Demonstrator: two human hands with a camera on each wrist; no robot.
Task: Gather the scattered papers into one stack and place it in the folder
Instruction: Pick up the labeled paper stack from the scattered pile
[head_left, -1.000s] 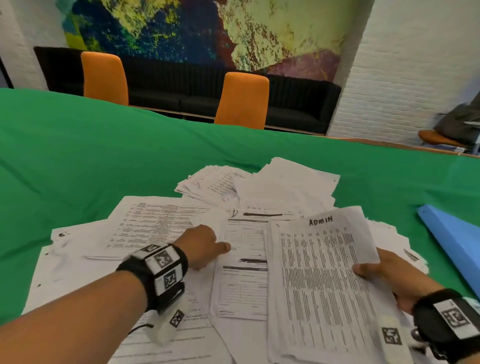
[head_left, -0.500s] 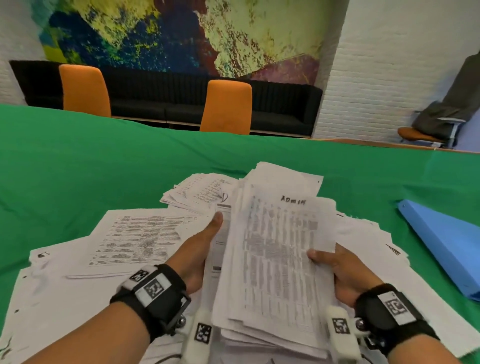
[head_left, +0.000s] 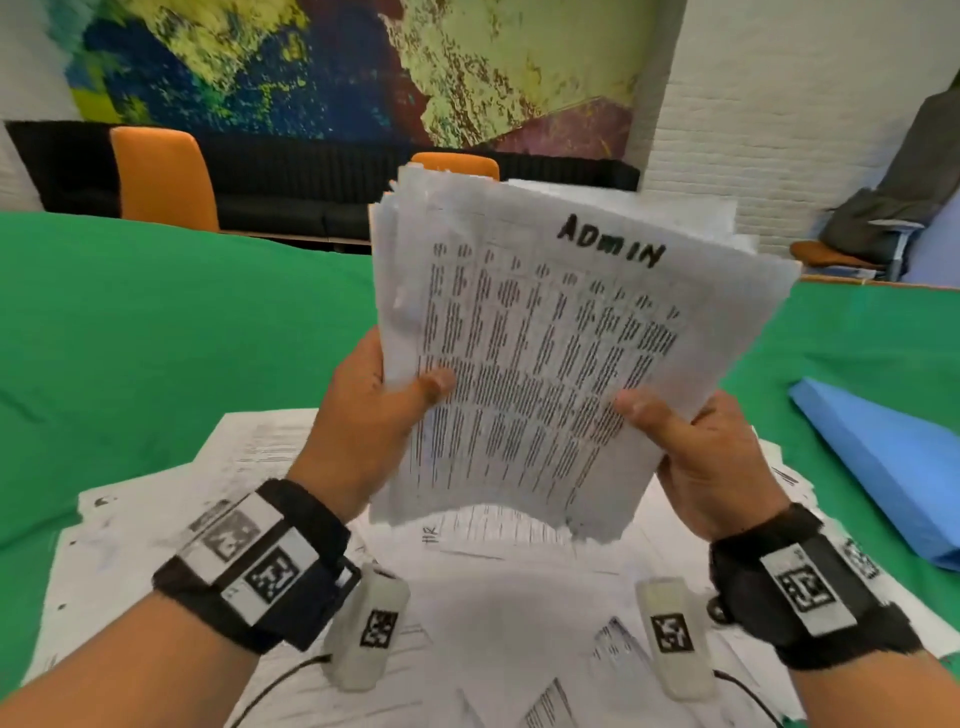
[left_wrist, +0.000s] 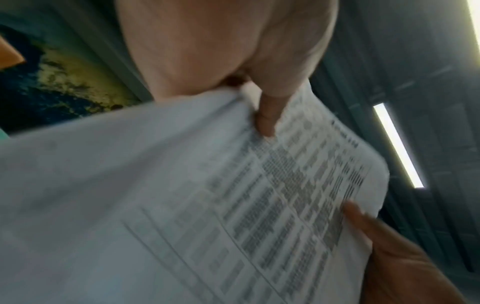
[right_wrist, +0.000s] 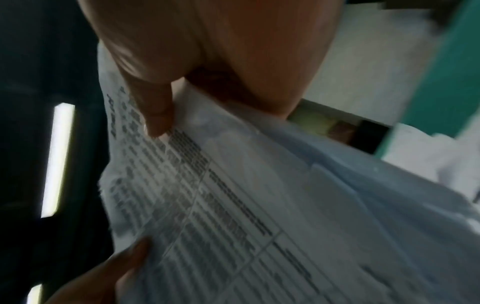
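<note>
I've got the stack (head_left: 545, 364) up off the table (head_left: 156, 338), centre of the head view, "ADMIN" sheet facing me. Left hand (head_left: 374, 415) grips its lower left edge, thumb across the front; right hand (head_left: 701, 457) grips the lower right the same way — both wrist views show a thumb pressed on the printed sheet with the rest of the fingers hidden behind it. Top edges are ragged and fanned, bottom edge bows between my hands, so I judge the next step is squaring: stand it on its bottom edge, loosen the grip slightly, tap it down on the table, then tap one side. Don't squeeze, it will only lock in the skew. Plenty of loose papers (head_left: 311, 623) are left below, lower half of frame, so this isn't the whole pile yet. Folder (head_left: 883, 467) lies at the right edge, blue, apparently closed, well apart from the stack. Wrist cables trail over the loose sheets — could drag them. Orange chairs (head_left: 161, 176) upper left, out of the way.
</note>
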